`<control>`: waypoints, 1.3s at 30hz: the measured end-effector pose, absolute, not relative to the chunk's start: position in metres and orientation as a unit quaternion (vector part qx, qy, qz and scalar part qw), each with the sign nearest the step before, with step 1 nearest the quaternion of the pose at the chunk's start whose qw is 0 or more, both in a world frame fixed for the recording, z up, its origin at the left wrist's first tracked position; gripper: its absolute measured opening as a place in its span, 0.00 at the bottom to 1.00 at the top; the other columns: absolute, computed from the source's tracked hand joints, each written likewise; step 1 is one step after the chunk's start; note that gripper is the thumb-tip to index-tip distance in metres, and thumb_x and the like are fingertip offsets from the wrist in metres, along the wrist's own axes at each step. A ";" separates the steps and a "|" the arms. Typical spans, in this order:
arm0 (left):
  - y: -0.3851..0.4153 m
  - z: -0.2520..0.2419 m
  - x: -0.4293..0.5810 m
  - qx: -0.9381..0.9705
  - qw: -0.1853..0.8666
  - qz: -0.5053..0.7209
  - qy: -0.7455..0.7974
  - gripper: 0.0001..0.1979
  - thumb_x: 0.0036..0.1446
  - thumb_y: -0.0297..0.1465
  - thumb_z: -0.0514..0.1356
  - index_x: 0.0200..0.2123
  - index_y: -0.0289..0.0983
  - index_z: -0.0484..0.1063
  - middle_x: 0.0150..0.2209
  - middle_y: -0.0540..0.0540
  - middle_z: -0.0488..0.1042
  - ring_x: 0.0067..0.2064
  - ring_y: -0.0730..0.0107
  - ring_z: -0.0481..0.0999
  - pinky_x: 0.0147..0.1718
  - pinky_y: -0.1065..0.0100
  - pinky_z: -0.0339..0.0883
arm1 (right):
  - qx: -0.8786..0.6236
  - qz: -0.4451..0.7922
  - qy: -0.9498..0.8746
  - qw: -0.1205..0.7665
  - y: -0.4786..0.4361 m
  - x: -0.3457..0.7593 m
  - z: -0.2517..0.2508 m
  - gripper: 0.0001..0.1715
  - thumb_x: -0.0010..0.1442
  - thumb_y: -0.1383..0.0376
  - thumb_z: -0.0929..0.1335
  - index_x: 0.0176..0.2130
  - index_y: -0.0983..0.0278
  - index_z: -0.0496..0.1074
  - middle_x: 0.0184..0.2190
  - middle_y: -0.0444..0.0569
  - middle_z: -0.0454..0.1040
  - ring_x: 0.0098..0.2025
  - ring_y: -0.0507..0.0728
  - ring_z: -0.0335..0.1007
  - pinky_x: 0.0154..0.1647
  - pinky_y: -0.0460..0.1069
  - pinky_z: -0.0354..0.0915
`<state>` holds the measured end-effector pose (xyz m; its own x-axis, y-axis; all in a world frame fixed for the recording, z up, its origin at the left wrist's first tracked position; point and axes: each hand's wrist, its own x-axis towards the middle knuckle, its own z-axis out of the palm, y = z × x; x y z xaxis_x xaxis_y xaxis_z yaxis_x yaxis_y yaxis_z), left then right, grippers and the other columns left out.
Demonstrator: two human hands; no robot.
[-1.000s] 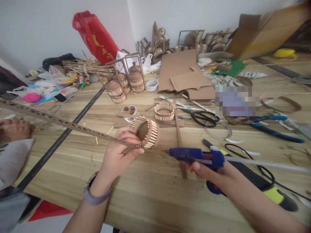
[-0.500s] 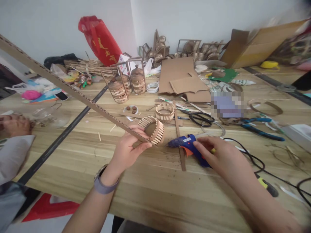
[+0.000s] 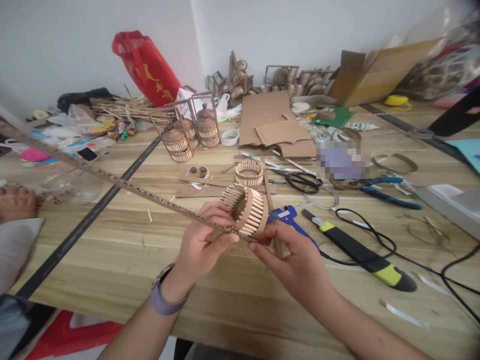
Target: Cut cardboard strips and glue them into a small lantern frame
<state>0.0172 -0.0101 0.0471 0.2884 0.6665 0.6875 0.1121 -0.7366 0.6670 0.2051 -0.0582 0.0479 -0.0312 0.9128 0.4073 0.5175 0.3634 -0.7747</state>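
My left hand [image 3: 204, 245] grips a small round cardboard basket [image 3: 245, 209] ringed with pale slats, together with a long corrugated cardboard strip [image 3: 112, 181] that runs up to the left. My right hand [image 3: 296, 255] has its fingers pressed on the basket's lower right side, where the strip meets it. Just behind my right hand, the blue glue gun [image 3: 288, 218] lies on the wooden table [image 3: 232, 295].
A second slatted ring [image 3: 249, 173], scissors [image 3: 300, 181], blue pliers [image 3: 386, 192], a black-and-yellow knife [image 3: 360, 250] and a black cable [image 3: 378, 240] lie to the right. Finished lantern baskets [image 3: 187, 132], cardboard sheets and a red bag stand behind. Another person's hand [image 3: 17, 202] rests at the left edge.
My right hand set the glue gun down on the table and came over to the basket. The strip's far end swung up and then back down.
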 end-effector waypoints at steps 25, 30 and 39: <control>-0.021 0.048 0.031 0.681 0.433 0.462 0.369 0.07 0.61 0.35 0.63 0.35 0.38 0.76 0.37 0.47 0.76 0.44 0.66 0.75 0.43 0.68 0.68 | -0.555 0.425 -0.546 0.462 -0.056 0.211 0.038 0.14 0.51 0.55 0.71 0.24 0.61 0.68 0.21 0.44 0.72 0.24 0.53 0.66 0.26 0.47 0.62; -0.021 0.051 0.033 0.676 0.445 0.453 0.374 0.08 0.61 0.36 0.62 0.37 0.38 0.77 0.39 0.48 0.79 0.43 0.67 0.76 0.43 0.69 0.68 | -0.544 0.456 -0.523 0.471 -0.056 0.211 0.032 0.15 0.50 0.55 0.72 0.24 0.61 0.67 0.21 0.44 0.71 0.25 0.52 0.64 0.26 0.47 0.62; -0.023 0.050 0.034 0.660 0.462 0.445 0.392 0.10 0.60 0.38 0.63 0.38 0.37 0.78 0.39 0.46 0.80 0.43 0.64 0.77 0.42 0.66 0.69 | -0.516 0.479 -0.519 0.485 -0.054 0.208 0.029 0.15 0.51 0.57 0.72 0.24 0.61 0.64 0.21 0.42 0.67 0.24 0.51 0.61 0.25 0.46 0.60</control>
